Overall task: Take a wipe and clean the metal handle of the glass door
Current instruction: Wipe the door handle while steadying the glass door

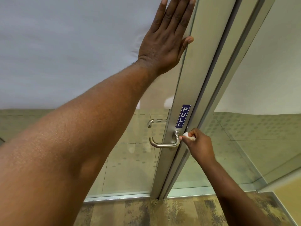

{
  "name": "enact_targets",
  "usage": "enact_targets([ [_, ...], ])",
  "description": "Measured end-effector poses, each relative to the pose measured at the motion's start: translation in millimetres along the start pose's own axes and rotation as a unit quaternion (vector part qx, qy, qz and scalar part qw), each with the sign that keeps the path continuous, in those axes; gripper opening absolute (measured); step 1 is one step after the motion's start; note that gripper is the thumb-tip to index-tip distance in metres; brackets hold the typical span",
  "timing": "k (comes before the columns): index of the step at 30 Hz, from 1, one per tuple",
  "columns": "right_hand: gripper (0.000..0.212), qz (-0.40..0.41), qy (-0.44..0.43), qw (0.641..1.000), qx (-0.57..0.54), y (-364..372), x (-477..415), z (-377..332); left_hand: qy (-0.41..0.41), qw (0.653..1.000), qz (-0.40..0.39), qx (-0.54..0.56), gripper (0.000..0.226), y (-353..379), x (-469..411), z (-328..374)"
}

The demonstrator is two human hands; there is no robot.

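Note:
A brushed metal lever handle (164,145) sticks out of the aluminium stile of the glass door (192,88), just below a blue PULL sticker (182,116). My right hand (197,143) is pinched on a small white wipe (187,136) and presses it against the handle's neck near the stile. High on the door my left hand (164,39) lies flat with fingers spread against the glass and the stile's edge, holding nothing.
A second handle (154,121) shows through the glass on the far side. A fixed glass panel (260,136) with frosted dots stands to the right. Mottled carpet (162,212) lies below the door's threshold.

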State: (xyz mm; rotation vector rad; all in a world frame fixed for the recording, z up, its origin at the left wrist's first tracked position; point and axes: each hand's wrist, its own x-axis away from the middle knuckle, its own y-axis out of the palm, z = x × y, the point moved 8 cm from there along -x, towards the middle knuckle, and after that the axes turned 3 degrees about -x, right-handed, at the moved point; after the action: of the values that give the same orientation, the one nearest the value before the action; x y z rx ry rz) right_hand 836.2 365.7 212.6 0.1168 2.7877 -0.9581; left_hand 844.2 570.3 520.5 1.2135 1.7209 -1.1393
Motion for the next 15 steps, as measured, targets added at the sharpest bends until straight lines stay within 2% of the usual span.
enact_targets([
  [3, 0.024, -0.039, -0.021, 0.999, -0.022, 23, 7, -12, 0.002, 1.000, 0.001, -0.002, 0.063, -1, 0, 1],
  [6, 0.013, -0.087, -0.128, 0.988, 0.031, 52, 25, -40, 0.002, 1.000, -0.006, 0.000, 0.064, -1, 0, 1],
  [8, 0.023, -0.128, -0.187, 0.967, 0.116, 75, 40, -53, -0.001, 1.000, -0.003, -0.006, 0.063, -1, 1, 0],
  [10, 0.030, -0.135, -0.242, 0.946, 0.168, 91, 48, -62, 0.000, 1.000, 0.000, -0.011, 0.063, -2, 1, 1],
  [15, 0.020, -0.154, -0.226, 0.950, 0.150, 116, 45, -78, -0.002, 1.000, -0.010, -0.011, 0.064, -1, 0, 1],
])
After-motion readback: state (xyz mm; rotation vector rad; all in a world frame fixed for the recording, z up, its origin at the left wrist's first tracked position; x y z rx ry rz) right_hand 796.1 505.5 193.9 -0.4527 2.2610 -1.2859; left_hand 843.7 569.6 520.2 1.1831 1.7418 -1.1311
